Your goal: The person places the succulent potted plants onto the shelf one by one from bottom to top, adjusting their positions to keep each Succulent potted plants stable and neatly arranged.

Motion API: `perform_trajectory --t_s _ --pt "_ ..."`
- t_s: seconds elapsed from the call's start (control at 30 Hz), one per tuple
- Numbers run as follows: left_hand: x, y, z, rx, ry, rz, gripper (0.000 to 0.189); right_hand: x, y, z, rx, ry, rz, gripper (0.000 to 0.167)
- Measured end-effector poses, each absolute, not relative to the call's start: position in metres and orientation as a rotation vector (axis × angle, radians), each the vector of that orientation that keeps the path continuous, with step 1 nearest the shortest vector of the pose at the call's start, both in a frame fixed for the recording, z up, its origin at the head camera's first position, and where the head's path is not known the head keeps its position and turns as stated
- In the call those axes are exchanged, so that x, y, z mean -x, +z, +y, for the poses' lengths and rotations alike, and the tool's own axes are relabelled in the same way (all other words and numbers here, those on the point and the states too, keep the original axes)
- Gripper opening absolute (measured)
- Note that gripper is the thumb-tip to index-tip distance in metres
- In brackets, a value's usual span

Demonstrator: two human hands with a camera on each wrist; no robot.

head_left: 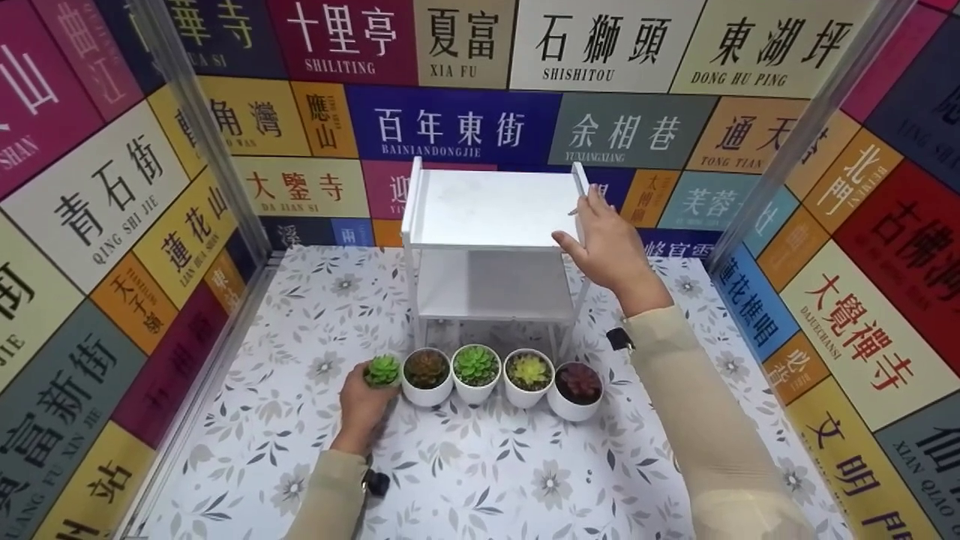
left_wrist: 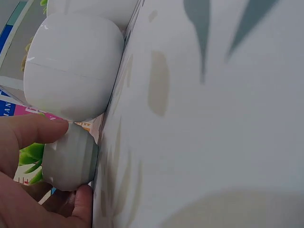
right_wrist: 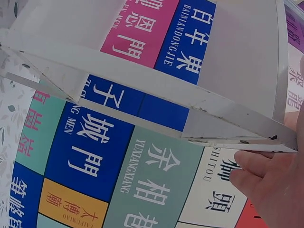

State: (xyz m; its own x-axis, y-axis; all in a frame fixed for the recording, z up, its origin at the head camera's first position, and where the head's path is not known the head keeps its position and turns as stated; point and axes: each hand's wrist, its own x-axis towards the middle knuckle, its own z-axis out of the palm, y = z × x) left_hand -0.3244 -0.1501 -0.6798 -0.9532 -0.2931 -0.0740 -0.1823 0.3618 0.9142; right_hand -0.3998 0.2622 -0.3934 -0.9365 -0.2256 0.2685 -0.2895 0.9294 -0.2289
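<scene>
My left hand (head_left: pixel 364 405) grips a small white pot (left_wrist: pixel 69 159) with a bright green succulent (head_left: pixel 383 370). Thumb and fingers lie on either side of the pot, whose base is right at the tabletop. It stands at the left end of a row of potted succulents. Beside it comes a brown one (head_left: pixel 427 369), then a green one (head_left: pixel 476 365), a yellow one (head_left: pixel 529 371) and a dark red one (head_left: pixel 580 383). My right hand (head_left: pixel 609 244) holds the right side rail of a white two-tier shelf (head_left: pixel 491 206), thumb on the inner side, fingers outside.
The shelf's lower tier (head_left: pixel 491 289) sits just behind the row of pots. A floral cloth (head_left: pixel 480 472) covers the table. Walls with coloured Chinese name signs (head_left: pixel 454 127) enclose the back and both sides, with clear upright posts (head_left: pixel 780 142) at the corners.
</scene>
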Motion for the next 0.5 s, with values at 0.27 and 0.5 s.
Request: perform_trajectory --t_s 0.27,0.5 --pt "0.3263 -0.6765 -0.1505 -0.406 -1.599 -2.540 0.067 0.4001 -0.3904 0.2637 -0.400 0.388 -2.849 0.103" --pt "0.3220 -0.6758 -0.1472 -0.400 -1.592 -2.524 0.064 0.4007 -0.3929 0.2653 -0.402 0.383 -2.859 0.104"
